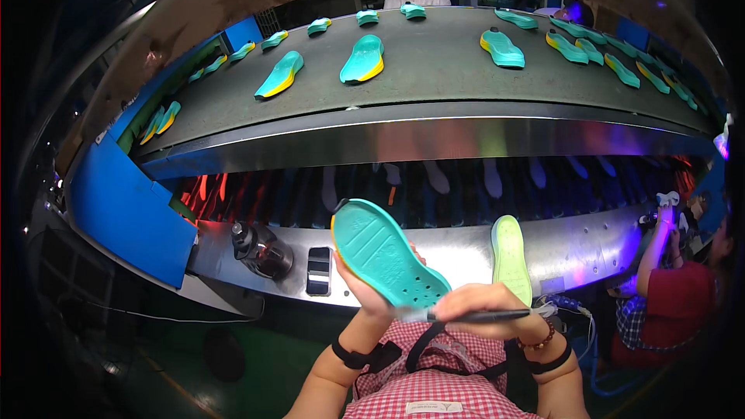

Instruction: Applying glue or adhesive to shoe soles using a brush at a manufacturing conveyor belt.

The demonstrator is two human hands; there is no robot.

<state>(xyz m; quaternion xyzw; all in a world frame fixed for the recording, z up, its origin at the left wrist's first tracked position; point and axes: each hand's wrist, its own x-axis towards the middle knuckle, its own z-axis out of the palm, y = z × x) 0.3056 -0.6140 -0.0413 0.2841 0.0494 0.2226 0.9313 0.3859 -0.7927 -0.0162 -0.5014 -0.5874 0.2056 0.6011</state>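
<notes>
My left hand (365, 289) grips a teal shoe sole (384, 252) from below, its heel end up and to the left and its holed end toward my right hand. A yellow edge and a small dark tip show on the sole's left side. My right hand (485, 306) is closed around a slim black-handled brush (489, 316). The brush points left, and its pale, blurred tip is at the sole's near end; whether they touch I cannot tell. Beyond my right hand, a pale yellow-green sole (511, 252) lies on the metal ledge (442, 244).
Also on the ledge are a dark lidded bottle (262, 251) and a phone (318, 271). Above is a conveyor belt (434, 54) bearing several teal soles (362, 60). More pale soles (437, 177) lie in the lit slot beneath. People are at the far side and right.
</notes>
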